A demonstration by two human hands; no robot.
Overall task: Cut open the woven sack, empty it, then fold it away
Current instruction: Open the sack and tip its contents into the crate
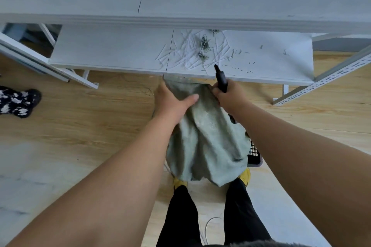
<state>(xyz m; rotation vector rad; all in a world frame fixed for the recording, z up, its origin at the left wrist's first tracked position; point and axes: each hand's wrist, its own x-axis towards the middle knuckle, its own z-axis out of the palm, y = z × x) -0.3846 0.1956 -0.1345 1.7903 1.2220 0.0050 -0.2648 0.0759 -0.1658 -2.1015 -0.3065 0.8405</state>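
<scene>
A pale green woven sack [208, 138] hangs in front of me, its top edge held up against the front of the low white shelf [112, 50]. My left hand [172, 100] grips the sack's upper left corner, thumb lying across the cloth. My right hand [224, 94] holds the upper right corner together with a black cutting tool [220, 78], whose tip points up over the shelf. The sack's lower end droops above my feet.
Cut white strips and small dark bits [202, 52] litter the shelf. A dark slotted basket [254, 152] stands on the wooden floor behind the sack. White metal rack legs [321, 82] stand at right, a patterned slipper [18, 102] at far left.
</scene>
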